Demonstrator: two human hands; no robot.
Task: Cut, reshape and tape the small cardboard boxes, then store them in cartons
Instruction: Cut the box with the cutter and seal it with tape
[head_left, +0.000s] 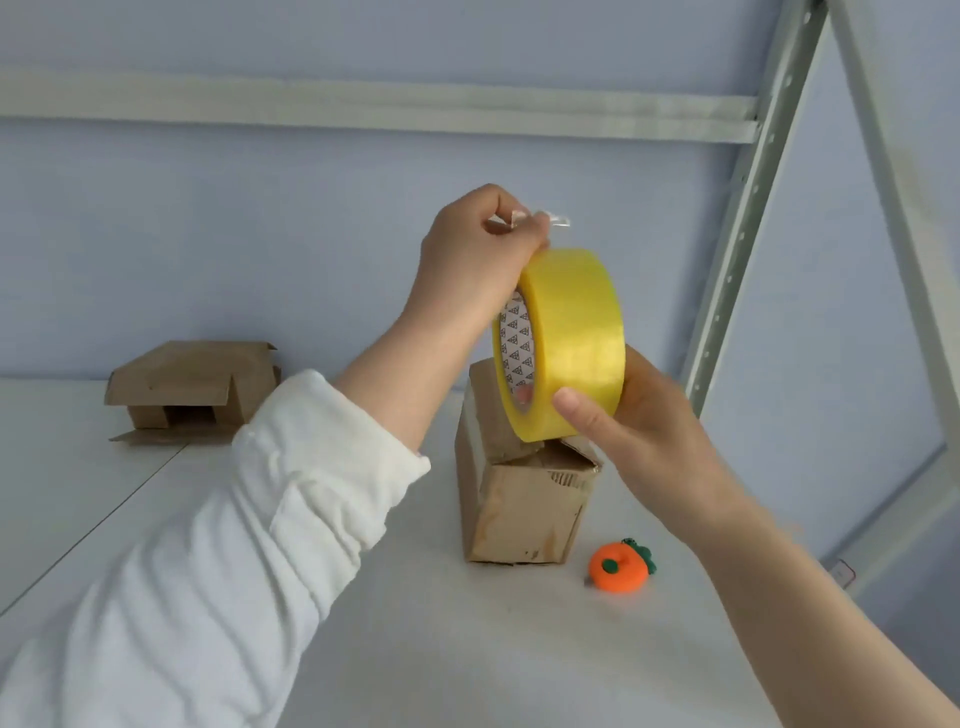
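The right hand (639, 426) is gripping the yellow tape roll (571, 332), which is standing on edge with its hole facing left. The left hand (478, 254) is pinching the clear free end (550, 221) just above it. The core is showing repeated triangle marks, no readable words. Directly below the hands, the small cardboard box (524, 509) is standing upright on the table (441, 649), flaps loose. An orange carrot-shaped object (615, 569) is lying beside the right forearm, and an opened box (192, 384) is lying well left.

Two cardboard boxes (524, 499) (187, 384), one yellow tape roll (566, 338), one orange carrot-shaped object (615, 567), two hands (478, 260) (639, 415)
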